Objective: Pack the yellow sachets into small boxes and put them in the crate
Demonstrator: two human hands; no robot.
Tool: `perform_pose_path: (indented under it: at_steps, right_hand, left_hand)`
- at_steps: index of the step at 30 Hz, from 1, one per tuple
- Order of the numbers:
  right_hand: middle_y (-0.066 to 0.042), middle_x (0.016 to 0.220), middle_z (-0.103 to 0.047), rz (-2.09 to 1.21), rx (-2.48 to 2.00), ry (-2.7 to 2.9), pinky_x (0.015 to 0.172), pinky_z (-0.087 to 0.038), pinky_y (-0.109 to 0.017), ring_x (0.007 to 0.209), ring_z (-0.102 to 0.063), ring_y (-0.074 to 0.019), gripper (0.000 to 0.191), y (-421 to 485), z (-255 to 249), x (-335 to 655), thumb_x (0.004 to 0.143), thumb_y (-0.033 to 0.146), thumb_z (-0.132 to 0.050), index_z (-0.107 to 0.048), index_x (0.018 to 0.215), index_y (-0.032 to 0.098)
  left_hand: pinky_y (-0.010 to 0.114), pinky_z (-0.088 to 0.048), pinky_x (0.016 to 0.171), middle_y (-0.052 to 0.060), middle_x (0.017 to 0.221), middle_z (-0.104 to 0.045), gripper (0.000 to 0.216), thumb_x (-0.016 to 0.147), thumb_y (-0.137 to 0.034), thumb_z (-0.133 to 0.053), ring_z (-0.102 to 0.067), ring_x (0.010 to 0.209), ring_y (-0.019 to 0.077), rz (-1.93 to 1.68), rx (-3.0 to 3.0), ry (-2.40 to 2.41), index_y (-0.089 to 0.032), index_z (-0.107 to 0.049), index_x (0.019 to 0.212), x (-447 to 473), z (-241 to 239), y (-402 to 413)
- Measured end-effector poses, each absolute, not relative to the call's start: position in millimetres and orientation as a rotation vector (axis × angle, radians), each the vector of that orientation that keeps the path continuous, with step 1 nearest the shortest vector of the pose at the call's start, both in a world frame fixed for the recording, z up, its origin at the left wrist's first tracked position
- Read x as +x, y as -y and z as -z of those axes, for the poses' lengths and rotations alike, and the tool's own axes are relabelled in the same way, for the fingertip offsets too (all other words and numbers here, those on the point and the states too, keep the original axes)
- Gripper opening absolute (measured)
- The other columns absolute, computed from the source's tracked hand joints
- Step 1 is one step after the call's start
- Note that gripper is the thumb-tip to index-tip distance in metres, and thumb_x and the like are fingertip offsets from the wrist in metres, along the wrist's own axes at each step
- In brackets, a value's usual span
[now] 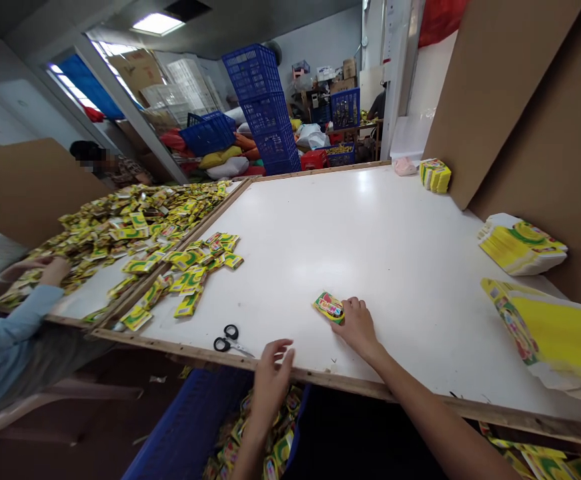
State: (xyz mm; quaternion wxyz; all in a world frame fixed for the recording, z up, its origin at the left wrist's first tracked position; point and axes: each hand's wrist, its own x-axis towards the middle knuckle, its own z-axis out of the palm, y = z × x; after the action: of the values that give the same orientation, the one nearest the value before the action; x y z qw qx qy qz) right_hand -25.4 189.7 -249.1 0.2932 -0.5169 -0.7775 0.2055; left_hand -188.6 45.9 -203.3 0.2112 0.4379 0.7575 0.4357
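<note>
My right hand (357,327) rests on the white table (370,240) near its front edge, fingers closed on a small yellow-green packet (329,307) that lies flat on the surface. My left hand (271,377) hovers at the table's wooden front edge, fingers spread and holding nothing, above a blue crate (190,427) full of similar packets below the table. Black-handled scissors (229,340) lie on the table left of my left hand.
A loose pile of packets (190,273) lies at the table's left. A neighbouring table (95,293) is covered with packets, where another person in a blue sleeve (15,327) works. Stacks of flat yellow cartons (520,247) sit at right beside brown cardboard sheets. Blue crates stand behind.
</note>
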Motion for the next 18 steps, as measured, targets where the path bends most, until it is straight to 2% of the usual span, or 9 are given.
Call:
perform_pose_path:
  at_steps: [2,5,8,10,13,18]
  right_hand:
    - [-0.011,0.100,-0.060,-0.637,-1.294,2.012,0.082,-0.045,-0.040,0.095,-0.053,-0.0293,0.036,-179,247,-19,0.069,0.026,-0.068,-0.060,0.104,0.019]
    - [-0.009,0.106,-0.060,-0.817,-1.165,1.883,0.086,-0.046,-0.040,0.099,-0.054,-0.0274,0.044,-156,246,0,0.072,0.031,-0.066,-0.054,0.114,0.022]
    - [-0.007,0.110,-0.060,-0.975,-1.143,1.786,0.087,-0.047,-0.040,0.101,-0.056,-0.0262,0.048,-140,243,21,0.071,0.034,-0.068,-0.050,0.115,0.022]
    - [-0.006,0.108,-0.062,-1.062,-1.126,1.751,0.087,-0.047,-0.039,0.100,-0.058,-0.0250,0.045,-135,241,31,0.073,0.034,-0.067,-0.050,0.113,0.022]
    - [-0.006,0.105,-0.064,-1.156,-1.055,1.708,0.084,-0.048,-0.036,0.093,-0.061,-0.0213,0.032,-134,237,41,0.083,0.034,-0.057,-0.050,0.111,0.022]
    - [-0.004,0.094,-0.066,-1.251,-1.011,1.646,0.064,-0.051,-0.029,0.076,-0.063,-0.0177,0.029,-137,236,48,0.088,0.033,-0.048,-0.048,0.115,0.024]
  left_hand:
    - [0.040,-0.049,0.083,0.012,0.105,-0.065,0.038,0.074,-0.040,-0.063,-0.063,0.092,0.0237,-1.295,1.161,-2.000,-0.018,-0.060,0.104,-164,214,-75]
    - [0.037,-0.051,0.081,0.010,0.101,-0.064,0.052,0.075,-0.036,-0.065,-0.065,0.087,0.0202,-1.459,1.030,-1.702,-0.020,-0.045,0.120,-137,223,-106]
    - [0.033,-0.052,0.077,0.007,0.099,-0.065,0.055,0.078,-0.033,-0.063,-0.066,0.084,0.0181,-1.526,1.004,-1.427,-0.023,-0.036,0.125,-122,224,-115]
    - [0.032,-0.052,0.078,0.007,0.101,-0.065,0.051,0.080,-0.030,-0.062,-0.066,0.086,0.0186,-1.470,1.076,-1.369,-0.024,-0.040,0.125,-118,223,-113]
    - [0.033,-0.049,0.086,0.008,0.104,-0.066,0.039,0.081,-0.026,-0.060,-0.064,0.094,0.0202,-1.330,1.214,-1.337,-0.020,-0.053,0.119,-120,222,-110]
    - [0.031,-0.050,0.081,0.007,0.096,-0.069,0.024,0.079,-0.025,-0.063,-0.063,0.088,0.0204,-1.179,1.296,-1.301,-0.017,-0.064,0.101,-123,225,-109]
